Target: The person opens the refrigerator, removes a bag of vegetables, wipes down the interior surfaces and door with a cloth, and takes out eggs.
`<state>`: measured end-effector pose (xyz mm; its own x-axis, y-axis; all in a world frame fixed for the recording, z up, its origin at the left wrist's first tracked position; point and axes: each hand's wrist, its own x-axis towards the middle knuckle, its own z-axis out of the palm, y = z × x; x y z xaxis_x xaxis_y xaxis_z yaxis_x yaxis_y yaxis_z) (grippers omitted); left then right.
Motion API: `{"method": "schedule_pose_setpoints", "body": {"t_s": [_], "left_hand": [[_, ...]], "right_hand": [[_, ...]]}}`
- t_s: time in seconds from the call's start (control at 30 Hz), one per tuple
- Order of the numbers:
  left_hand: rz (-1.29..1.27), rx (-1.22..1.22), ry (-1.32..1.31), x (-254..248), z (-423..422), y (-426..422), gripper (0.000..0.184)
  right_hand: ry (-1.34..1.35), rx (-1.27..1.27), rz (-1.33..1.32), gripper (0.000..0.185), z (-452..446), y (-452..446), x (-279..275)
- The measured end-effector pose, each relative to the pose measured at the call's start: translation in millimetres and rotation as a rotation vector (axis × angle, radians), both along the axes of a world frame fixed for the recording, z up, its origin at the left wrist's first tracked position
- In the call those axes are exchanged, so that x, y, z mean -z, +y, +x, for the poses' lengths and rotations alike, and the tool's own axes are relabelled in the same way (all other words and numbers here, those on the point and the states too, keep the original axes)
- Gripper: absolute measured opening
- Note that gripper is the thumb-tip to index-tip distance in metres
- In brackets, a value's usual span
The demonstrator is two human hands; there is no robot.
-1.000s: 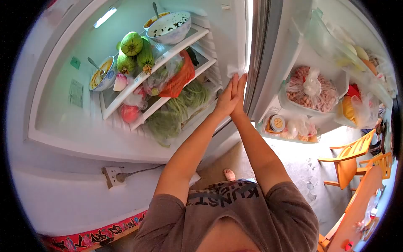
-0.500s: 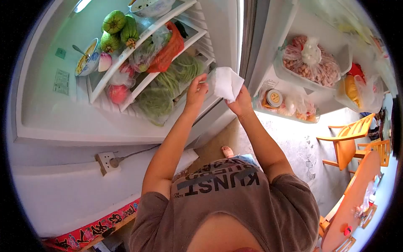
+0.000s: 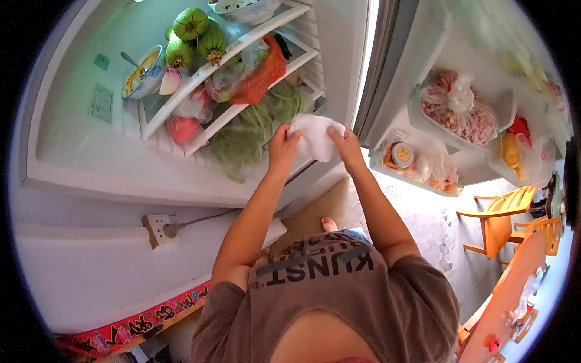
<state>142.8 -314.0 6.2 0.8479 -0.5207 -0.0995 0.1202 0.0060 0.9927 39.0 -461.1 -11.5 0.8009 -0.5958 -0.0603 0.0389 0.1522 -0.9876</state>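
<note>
A white cloth (image 3: 316, 137) is stretched between my two hands in front of the open fridge. My left hand (image 3: 283, 145) pinches its left edge, and my right hand (image 3: 347, 145) grips the upper right corner, thumb on top. Behind my left hand, leafy greens in clear plastic (image 3: 245, 136) lie on the low shelf. An orange-red bag (image 3: 261, 75) rests above them. Green squash-like vegetables (image 3: 190, 24) and a bowl with a spoon (image 3: 145, 75) stand farther left on the upper shelf.
The open fridge door (image 3: 423, 36) at the right holds a bag of reddish nuts or beans (image 3: 454, 115) and a round-lidded jar (image 3: 402, 155). Wooden chairs (image 3: 499, 218) and a table (image 3: 514, 284) stand beyond. A wall socket (image 3: 158, 231) with a plug is at lower left.
My hands have come away from the fridge's edge with the cloth. My left hand has since closed on the cloth, which now spreads between both hands.
</note>
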Motion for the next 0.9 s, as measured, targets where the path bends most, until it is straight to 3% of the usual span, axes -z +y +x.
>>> {"method": "schedule_pose_setpoints", "body": {"t_s": [0.03, 0.1, 0.17, 0.2, 0.27, 0.37, 0.4, 0.53, 0.6, 0.7, 0.77, 0.83, 0.9], "left_hand": [[0.056, -0.016, -0.034, 3.6, 3.9, 0.2, 0.025], [0.105, -0.032, -0.07, 17.8, 12.3, -3.0, 0.023], [0.206, -0.075, -0.438, 34.9, 20.9, -9.9, 0.029], [0.195, -0.072, -0.442, 26.6, 16.7, -15.6, 0.029], [0.042, -0.135, -0.637, -0.4, -1.1, -28.8, 0.036], [-0.238, -0.041, -0.559, -16.1, -0.8, -59.0, 0.04], [-0.337, -0.024, -0.608, -53.2, -1.3, -76.7, 0.042], [-0.433, -0.035, -0.775, -117.4, 18.3, -118.4, 0.041], [-0.469, -0.11, -1.045, -144.1, 29.4, -140.4, 0.042], [-0.336, -0.108, -1.042, -133.7, 56.5, -168.7, 0.04], [-0.433, -0.181, -0.984, -134.5, 50.4, -167.3, 0.034], [-0.14, -0.406, -1.221, -133.2, 50.3, -155.7, 0.03], [-0.094, -0.435, -1.209, -124.2, 59.2, -154.4, 0.025]], "right_hand": [[0.131, 0.086, -0.664, 0.039, -0.2, -5.3, 0.8], [0.121, 0.097, -0.635, 0.036, 2.9, -10.5, -3.8], [0.106, 0.113, -0.565, 0.031, 4.9, -14.7, -16.3], [0.103, 0.12, -0.574, 0.031, 8.4, -17.9, -22.8], [-0.123, 0.153, -0.689, 0.027, 20.7, -21.8, -37.7], [-0.191, 0.223, -0.788, 0.025, 42.0, -29.8, -75.6], [-0.236, 0.29, -0.82, 0.022, 50.2, -33.7, -118.4], [-0.359, 0.397, -0.712, 0.022, 71.9, -45.2, -185.4], [-0.522, 0.494, -0.543, 0.022, 83.3, -54.9, -203.7], [-0.415, 0.525, -0.664, 0.023, 85.0, -62.5, -187.2], [-0.398, 0.502, -0.665, 0.019, 80.0, -65.9, -171.5], [-0.31, 0.479, -0.567, 0.017, 78.1, -73.8, -149.2], [-0.296, 0.48, -0.576, 0.017, 74.9, -77.9, -143.4]]}}
